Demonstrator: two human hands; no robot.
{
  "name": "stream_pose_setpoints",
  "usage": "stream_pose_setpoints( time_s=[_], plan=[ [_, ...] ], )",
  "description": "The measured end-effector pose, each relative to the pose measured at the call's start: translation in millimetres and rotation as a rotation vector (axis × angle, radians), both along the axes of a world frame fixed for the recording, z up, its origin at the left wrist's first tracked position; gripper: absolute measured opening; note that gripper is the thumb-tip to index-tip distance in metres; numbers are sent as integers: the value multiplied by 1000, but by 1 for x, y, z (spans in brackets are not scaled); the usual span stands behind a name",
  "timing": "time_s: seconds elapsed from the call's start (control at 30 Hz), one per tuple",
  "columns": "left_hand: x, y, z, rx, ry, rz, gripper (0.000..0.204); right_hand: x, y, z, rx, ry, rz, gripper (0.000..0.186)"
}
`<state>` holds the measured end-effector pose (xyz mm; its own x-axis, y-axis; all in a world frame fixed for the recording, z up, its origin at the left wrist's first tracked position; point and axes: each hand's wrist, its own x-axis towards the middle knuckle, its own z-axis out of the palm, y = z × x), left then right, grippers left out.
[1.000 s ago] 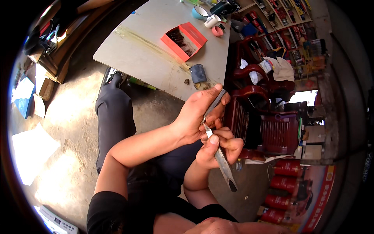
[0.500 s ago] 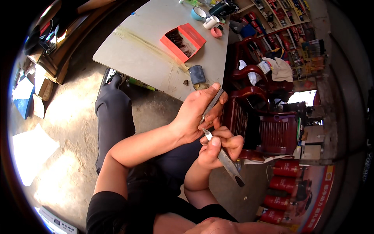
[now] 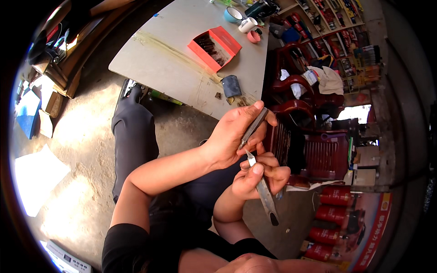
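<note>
My left hand [image 3: 234,132] is closed on a slim dark grey bar [image 3: 253,128], which slants across the palm under my thumb; its exact kind does not show. Just below it, my right hand [image 3: 261,175] pinches a flat metal carving knife [image 3: 266,196]. The knife's bright pointed blade faces up toward the lower end of the bar, very close to my left fingers; whether they touch cannot be made out. Its grey, dark-ended handle sticks out below my right hand. Both hands are held in the air above my lap.
On the table [image 3: 168,50] ahead stand a red box [image 3: 215,48] of thin dark pieces, a dark grey block [image 3: 231,86], a white mug [image 3: 247,24], a blue-rimmed bowl [image 3: 233,15] and a pink cup [image 3: 253,36]. Dark red wooden chairs [image 3: 325,154] are at the right.
Both hands have shifted slightly right, the right one also a little down. The knife has turned steeper, its handle end swinging left and down. Both grips hold.
</note>
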<state>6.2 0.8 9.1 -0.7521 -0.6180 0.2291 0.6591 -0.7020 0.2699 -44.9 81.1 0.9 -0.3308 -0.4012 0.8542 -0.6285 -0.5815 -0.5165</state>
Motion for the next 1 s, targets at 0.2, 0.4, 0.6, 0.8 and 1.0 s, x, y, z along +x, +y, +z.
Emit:
stream_pose_setpoints(
  time_s=[0.2, 0.4, 0.6, 0.8, 1.0],
  plan=[
    [2, -1, 0, -14, 5, -47, 46, 0, -1, 0, -3, 100, -68, 26],
    [2, -1, -1, -8, 16, -68, 45, -1, 0, 0, 19, 122, -59, 26],
    [2, -1, -1, 24, 27, -83, 43, -1, 1, -2, 38, 160, -66, 26],
    [0, -2, -5, 87, 39, -71, 43, -2, 0, 1, 110, 139, -23, 26],
    [-1, 2, -1, 87, 56, -60, 45, -5, 8, 3, 49, -164, 147, 27]
  ],
)
